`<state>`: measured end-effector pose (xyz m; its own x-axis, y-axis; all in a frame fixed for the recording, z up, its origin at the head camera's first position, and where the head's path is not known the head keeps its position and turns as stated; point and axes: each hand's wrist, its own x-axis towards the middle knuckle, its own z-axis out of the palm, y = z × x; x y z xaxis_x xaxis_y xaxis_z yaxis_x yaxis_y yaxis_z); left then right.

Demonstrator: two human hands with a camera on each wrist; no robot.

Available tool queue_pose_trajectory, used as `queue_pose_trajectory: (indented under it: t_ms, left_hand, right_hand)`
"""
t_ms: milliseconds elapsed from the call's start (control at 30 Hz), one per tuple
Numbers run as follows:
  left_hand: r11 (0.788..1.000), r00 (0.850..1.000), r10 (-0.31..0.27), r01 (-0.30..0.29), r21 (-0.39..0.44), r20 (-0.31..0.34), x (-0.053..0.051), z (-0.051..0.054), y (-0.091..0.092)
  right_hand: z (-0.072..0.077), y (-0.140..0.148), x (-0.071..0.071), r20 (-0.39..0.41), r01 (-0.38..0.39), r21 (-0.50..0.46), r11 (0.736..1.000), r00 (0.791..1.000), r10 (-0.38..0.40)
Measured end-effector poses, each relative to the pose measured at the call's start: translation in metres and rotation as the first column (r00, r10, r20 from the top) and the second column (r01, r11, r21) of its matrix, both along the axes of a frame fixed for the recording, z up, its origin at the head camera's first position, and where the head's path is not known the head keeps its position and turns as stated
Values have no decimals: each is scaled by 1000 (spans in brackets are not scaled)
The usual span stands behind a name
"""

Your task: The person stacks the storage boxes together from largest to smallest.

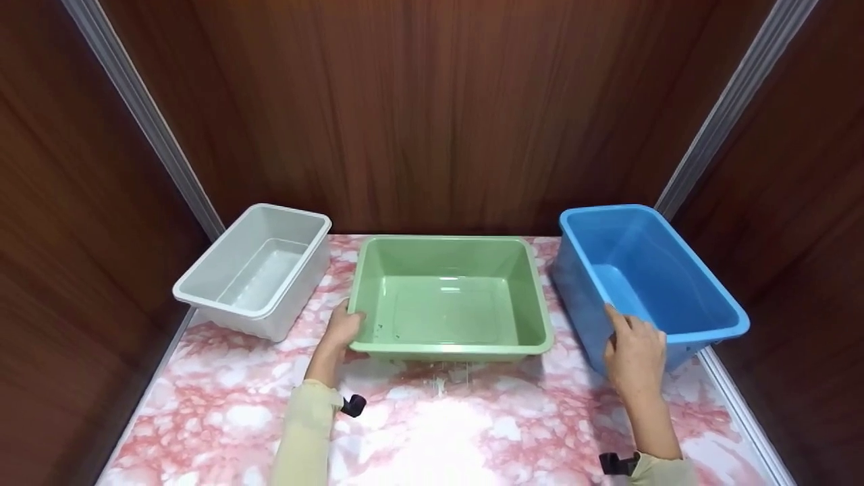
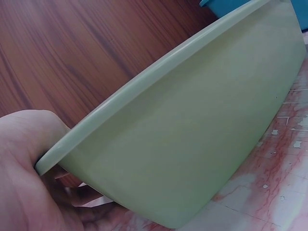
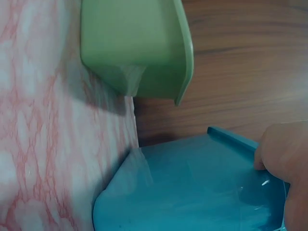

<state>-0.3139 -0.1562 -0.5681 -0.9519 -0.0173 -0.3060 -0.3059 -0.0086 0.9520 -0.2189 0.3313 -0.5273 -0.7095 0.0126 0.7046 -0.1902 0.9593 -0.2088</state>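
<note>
A green rectangular basin (image 1: pixel 452 349) stands in the middle of the table. My left hand (image 1: pixel 343 329) grips its left rim near the front corner; in the left wrist view the thumb side lies over the rim and curled fingers (image 2: pixel 91 195) show beneath it. To the right stands a deeper blue bin (image 1: pixel 582 297), turned at an angle. My right hand (image 1: pixel 636 354) holds the rim at its near left corner. In the right wrist view part of that hand (image 3: pixel 284 154) covers the rim, and most fingers are out of sight. Both containers look empty inside.
A light grey bin (image 1: pixel 300 290) sits at the left, angled, near the side wall. Dark wooden panels (image 1: pixel 432 115) enclose the back and sides. The pink-and-white marbled tabletop (image 1: pixel 236 412) has scuffed patches in front of the green basin.
</note>
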Motion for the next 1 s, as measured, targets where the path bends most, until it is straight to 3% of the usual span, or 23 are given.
queue_pose_trajectory:
  t_ms: [233,667,1000]
  left_hand:
    - [1000,1000,-3,3,18,4,-1,-1,4]
    - [1000,999,7,-7,7,36,4,-2,8]
    - [1000,1000,8,-7,-10,26,3,-5,8]
  right_hand:
    - [2,2,3,-32,-7,-7,1000,999,7]
    - [10,-2,16,79,7,-12,1000,997,-6]
    - [11,-7,25,66,-4,-34,999,998,6]
